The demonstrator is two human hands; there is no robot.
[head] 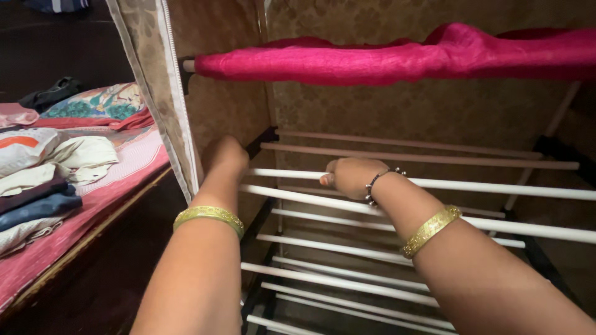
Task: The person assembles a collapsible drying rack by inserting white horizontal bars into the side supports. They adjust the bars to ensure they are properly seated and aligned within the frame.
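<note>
I look into a fabric wardrobe with shelves made of white metal rods (434,185). My right hand (351,177) is curled around one of the front rods of the middle shelf; a beaded band and a gold bangle sit on that wrist. My left hand (225,155) reaches to the left end of the same shelf, against the corner of the frame, with its fingers hidden behind the hand. A gold bangle circles that forearm. A bright pink cloth (385,61) lies folded over the upper shelf.
The wardrobe's patterned fabric wall (155,93) hangs at the left with a zip edge. A bed (93,205) at the left carries folded clothes (37,180) and a floral pillow (99,102). Lower rod shelves (335,282) sit beneath my arms.
</note>
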